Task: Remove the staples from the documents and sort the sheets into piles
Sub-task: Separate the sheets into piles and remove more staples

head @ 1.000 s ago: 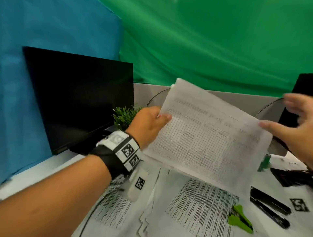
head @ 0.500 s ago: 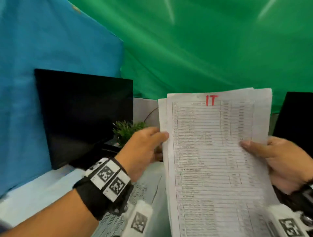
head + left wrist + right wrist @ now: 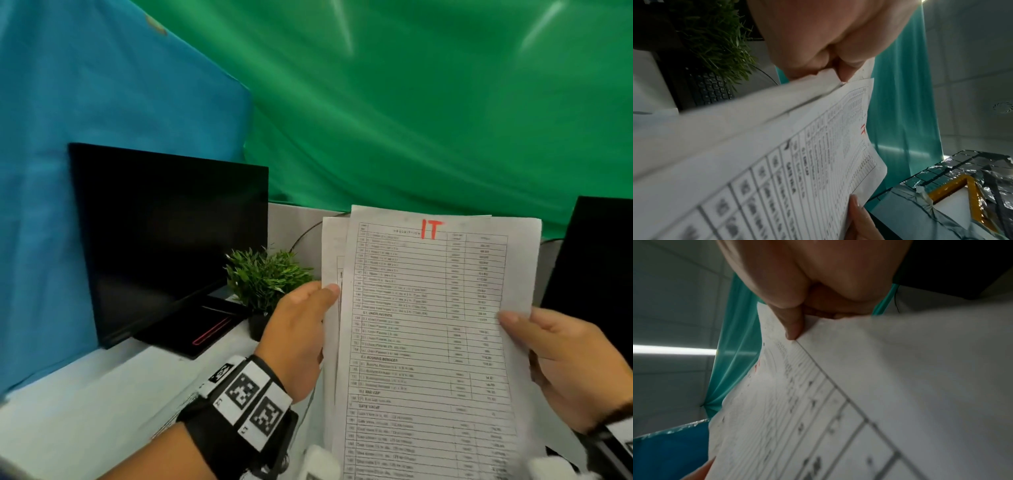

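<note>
I've got the sheets (image 3: pixel 428 325) up in front of me, left hand (image 3: pixel 298 339) pinching the left edge, right hand (image 3: pixel 568 370) pinching the right. A red "IT" tops the front page, so I'm reading which pile it belongs to. Next comes laying it down. No staple visible; the counter's piles are hidden.

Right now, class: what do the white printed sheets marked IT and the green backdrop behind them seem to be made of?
White printed sheets marked IT: thin matt paper, apparently; they curl where the left hand and right hand grip them. Green backdrop: probably slightly glossy fabric or plastic sheeting; draped folds catch highlights.
</note>
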Demonstrator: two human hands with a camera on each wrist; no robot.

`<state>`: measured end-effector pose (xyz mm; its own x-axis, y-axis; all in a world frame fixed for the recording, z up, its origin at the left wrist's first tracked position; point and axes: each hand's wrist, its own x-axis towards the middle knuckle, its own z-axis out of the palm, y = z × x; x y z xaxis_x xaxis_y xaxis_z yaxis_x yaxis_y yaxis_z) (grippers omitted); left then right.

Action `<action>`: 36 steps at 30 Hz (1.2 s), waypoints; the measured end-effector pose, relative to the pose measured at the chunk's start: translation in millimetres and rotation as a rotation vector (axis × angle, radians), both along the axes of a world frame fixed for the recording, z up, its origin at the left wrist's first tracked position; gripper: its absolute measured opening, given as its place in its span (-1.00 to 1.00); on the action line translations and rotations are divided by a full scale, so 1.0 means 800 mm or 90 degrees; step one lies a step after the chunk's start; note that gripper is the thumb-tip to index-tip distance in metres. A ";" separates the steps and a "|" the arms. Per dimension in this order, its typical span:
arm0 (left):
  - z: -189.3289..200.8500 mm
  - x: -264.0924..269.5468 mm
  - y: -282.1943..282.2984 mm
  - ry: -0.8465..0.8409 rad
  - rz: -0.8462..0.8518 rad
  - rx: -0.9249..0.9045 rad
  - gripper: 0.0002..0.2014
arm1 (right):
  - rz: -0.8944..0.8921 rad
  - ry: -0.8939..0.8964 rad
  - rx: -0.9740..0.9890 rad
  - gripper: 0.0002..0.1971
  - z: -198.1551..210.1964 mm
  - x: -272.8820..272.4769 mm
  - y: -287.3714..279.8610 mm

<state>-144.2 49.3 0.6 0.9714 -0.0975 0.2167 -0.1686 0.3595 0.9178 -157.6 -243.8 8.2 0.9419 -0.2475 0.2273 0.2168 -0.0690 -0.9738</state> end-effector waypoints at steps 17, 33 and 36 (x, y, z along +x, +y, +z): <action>-0.007 0.014 -0.010 0.006 -0.050 -0.015 -0.68 | 0.013 0.013 0.042 -0.88 0.001 0.005 -0.004; -0.004 -0.010 -0.013 -0.170 -0.056 -0.016 -0.52 | -0.039 -0.112 0.077 -0.89 -0.001 0.008 0.051; -0.010 -0.016 -0.012 -0.211 -0.100 -0.016 -0.59 | -0.081 -0.160 0.054 -0.88 -0.002 0.006 0.055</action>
<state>-157.0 39.9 -7.7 0.8217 -0.2307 0.5212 -0.3962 0.4262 0.8133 -152.9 -200.0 6.9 0.8186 -0.3880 0.4235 0.4475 -0.0314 -0.8937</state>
